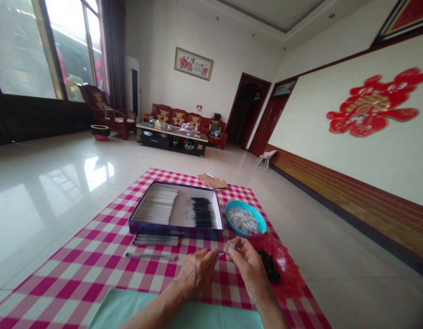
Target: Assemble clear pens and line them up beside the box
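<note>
My left hand [197, 270] is curled in a pinch on a thin clear pen tube whose tip points right. My right hand [246, 261] pinches a small pale cap-like piece just beside that tip. Both hands hover over the red-and-white checked cloth [95, 265], close to my body. Right of my right hand lies a red bag [283, 269] with small black parts on it. A blue bowl [245, 218] of small clear parts sits just beyond my hands. A dark blue box [177, 211] holds rows of white tubes and black-tipped pens.
A few finished pens [153, 241] lie on the cloth before the box. A teal mat [136, 310] lies at the near edge. Cardboard pieces [213, 181] rest at the cloth's far edge. Beyond are a shiny tiled floor, a coffee table and red sofas.
</note>
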The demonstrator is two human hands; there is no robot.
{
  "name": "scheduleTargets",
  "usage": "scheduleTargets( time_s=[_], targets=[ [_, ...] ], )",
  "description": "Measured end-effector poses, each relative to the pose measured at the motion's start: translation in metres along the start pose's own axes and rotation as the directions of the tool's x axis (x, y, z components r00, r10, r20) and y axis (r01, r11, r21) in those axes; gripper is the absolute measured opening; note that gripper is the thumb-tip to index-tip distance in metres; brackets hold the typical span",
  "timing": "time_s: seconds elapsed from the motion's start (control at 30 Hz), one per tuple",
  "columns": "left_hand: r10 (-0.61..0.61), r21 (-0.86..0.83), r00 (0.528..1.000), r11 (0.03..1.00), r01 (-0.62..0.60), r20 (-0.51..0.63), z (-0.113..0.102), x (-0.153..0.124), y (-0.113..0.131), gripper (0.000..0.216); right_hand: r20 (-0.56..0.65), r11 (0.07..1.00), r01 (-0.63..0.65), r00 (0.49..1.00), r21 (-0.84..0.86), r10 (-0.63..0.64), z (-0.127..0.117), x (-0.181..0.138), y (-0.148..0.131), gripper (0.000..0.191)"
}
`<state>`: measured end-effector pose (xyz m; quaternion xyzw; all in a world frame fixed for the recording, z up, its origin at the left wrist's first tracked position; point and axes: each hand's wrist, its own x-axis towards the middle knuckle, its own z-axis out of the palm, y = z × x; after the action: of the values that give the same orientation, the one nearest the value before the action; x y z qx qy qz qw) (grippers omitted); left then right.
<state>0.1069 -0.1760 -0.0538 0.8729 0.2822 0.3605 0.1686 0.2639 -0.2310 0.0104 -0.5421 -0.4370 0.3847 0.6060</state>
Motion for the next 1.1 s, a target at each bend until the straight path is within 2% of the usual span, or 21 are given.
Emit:
scheduleTargets(
  time_s=[0.1,0.27,0.4,0.53,0.7,0.8,0.87,1.1],
  targets=[
    [0.021,-0.012,0.999,1.000,-0.022,-0.033,0.001,-0.001,-0.002,0.031,-0.029,0.993,-0.022,0.999,0.116,0.025,0.011,-0.002,0.016,0.033],
    [-0.017,0.026,0.999,0.999,0.018,-0.038,0.000,0.000,-0.001,0.028,-0.100,0.959,-0.055,0.991,0.279,0.085,0.010,0.000,0.037,0.033],
    [-0.019,0.011,1.000,1.000,0.019,-0.007,-0.002,0.000,0.003,0.028,-0.132,0.945,-0.038,0.988,0.326,0.085,0.011,0.000,0.045,0.026],
    [-0.004,-0.029,1.000,1.000,0.003,-0.007,0.000,0.000,0.003,0.029,-0.119,0.949,-0.030,0.990,0.315,0.071,0.011,0.000,0.052,0.023],
    [-0.010,-0.032,0.997,0.999,0.008,-0.078,0.006,-0.001,-0.004,0.030,-0.088,0.969,-0.014,0.995,0.248,0.037,0.006,0.002,0.062,0.020],
    [-0.016,-0.014,0.995,1.000,0.014,-0.100,0.008,-0.002,-0.007,0.030,-0.080,0.976,-0.054,0.994,0.211,0.073,0.003,0.003,0.069,0.022],
    [-0.027,-0.001,0.996,1.000,0.027,-0.087,0.008,-0.002,-0.007,0.030,-0.087,0.983,-0.071,0.992,0.168,0.086,0.002,0.004,0.072,0.024],
    [-0.032,0.049,0.999,0.998,0.033,-0.017,0.002,-0.001,-0.001,0.028,-0.112,0.995,0.008,0.994,0.101,0.003,-0.002,0.003,0.070,0.025]
  ],
)
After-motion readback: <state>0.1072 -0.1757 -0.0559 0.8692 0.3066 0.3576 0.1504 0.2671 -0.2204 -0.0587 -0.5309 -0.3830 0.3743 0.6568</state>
